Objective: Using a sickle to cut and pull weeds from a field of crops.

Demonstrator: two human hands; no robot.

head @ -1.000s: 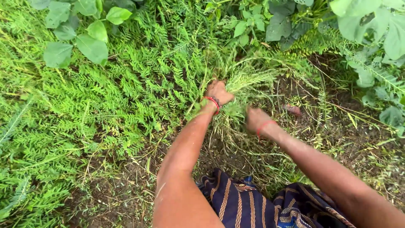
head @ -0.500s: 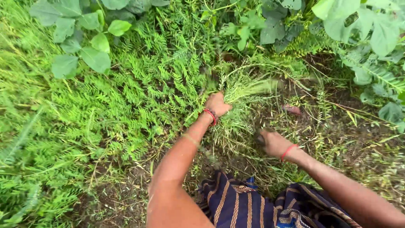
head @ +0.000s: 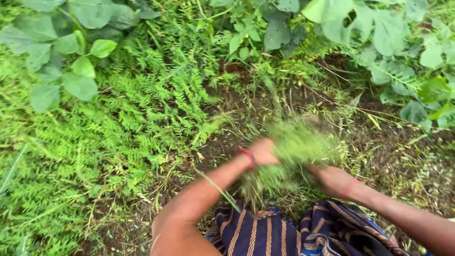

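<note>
A bunch of cut grass (head: 294,156) sits low in the middle, blurred, just above the person's lap and over a patch of bare soil (head: 227,142). The left hand (head: 263,151) is closed around the bunch at its left side, fingers wrapped into the stems; a red band (head: 247,156) circles that wrist. The right hand (head: 334,180) is at the lower right edge of the bunch, touching it, but blur and the grass in front of it hide the fingers, so I cannot tell how far it is open or whether it grips. A striped cloth (head: 284,232), dark blue with orange lines, covers the lap just below the bunch. To the left spreads a mat of ferny weeds (head: 118,137). Broad-leaved plants (head: 71,61) stand along the top left and the top right, well apart from the hands.
</note>
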